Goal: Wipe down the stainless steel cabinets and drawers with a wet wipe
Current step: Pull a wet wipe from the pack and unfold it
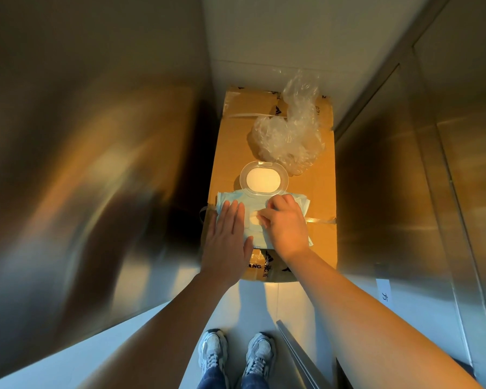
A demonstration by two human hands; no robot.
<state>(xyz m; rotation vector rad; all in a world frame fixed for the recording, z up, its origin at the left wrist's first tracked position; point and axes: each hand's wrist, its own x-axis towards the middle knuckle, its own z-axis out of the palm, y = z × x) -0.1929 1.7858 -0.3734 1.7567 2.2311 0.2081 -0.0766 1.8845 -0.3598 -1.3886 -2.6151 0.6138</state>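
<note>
A commercial kitchen or storage area: tall stainless steel cabinets [76, 169] line the 9 and 3 o'clock sides, a taped cardboard box [320, 197] stands between them on a pale tiled floor [289, 304].
</note>
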